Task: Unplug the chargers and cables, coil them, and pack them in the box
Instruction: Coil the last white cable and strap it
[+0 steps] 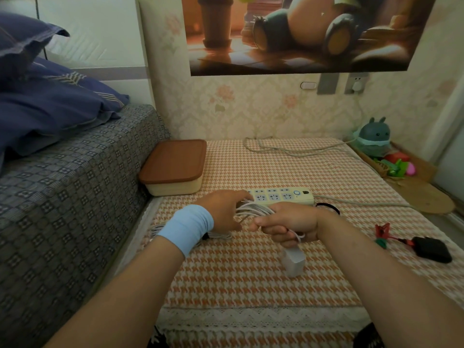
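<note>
thin white cable [253, 210] is bunched in loose loops between both hands, above the woven houndstooth cloth [251, 285]. right hand [288, 224] is fisted round the bundle, a boxy white charger [293, 262] dangling beneath. left hand [221, 212] curls its fingers on the loops. cream rounded box [173, 188], smooth brown lid [175, 159] on, sits back left beside the bed [75, 184].

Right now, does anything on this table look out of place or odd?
Nothing damaged or spilled. The white charger dangles loose below the right hand, which grips the coiled white cable. The box has its lid on, and a black charger lies apart on the right.
</note>
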The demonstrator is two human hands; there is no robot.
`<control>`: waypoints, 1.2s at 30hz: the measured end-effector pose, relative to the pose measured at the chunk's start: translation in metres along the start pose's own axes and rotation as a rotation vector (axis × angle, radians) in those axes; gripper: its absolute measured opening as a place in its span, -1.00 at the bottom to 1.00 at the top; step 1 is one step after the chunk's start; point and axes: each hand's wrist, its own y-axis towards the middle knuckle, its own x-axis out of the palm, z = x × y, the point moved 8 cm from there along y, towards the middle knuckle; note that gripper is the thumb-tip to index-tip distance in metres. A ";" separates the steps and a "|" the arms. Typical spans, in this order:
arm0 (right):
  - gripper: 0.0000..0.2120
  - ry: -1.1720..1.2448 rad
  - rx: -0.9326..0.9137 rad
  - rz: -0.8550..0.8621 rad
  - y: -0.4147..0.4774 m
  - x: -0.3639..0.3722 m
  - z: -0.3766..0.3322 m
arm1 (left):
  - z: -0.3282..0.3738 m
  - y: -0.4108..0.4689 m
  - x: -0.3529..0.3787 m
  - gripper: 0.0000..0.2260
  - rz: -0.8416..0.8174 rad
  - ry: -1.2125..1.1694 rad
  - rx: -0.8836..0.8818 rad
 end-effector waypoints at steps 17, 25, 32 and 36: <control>-0.83 -0.434 -0.154 0.421 0.002 -0.040 -0.016 | -0.007 -0.010 0.011 -0.66 -0.243 -0.376 -0.208; -0.67 -1.238 -0.504 0.737 0.001 -0.014 -0.045 | -0.016 -0.020 0.015 -0.54 -0.289 -0.766 -0.224; -0.88 -0.608 -0.273 0.487 0.030 -0.005 -0.019 | -0.024 -0.028 0.007 -0.63 -0.266 -1.066 -0.150; -0.73 -0.429 -0.133 0.388 0.031 -0.003 -0.012 | -0.025 -0.025 0.010 -0.69 -0.244 -1.223 -0.175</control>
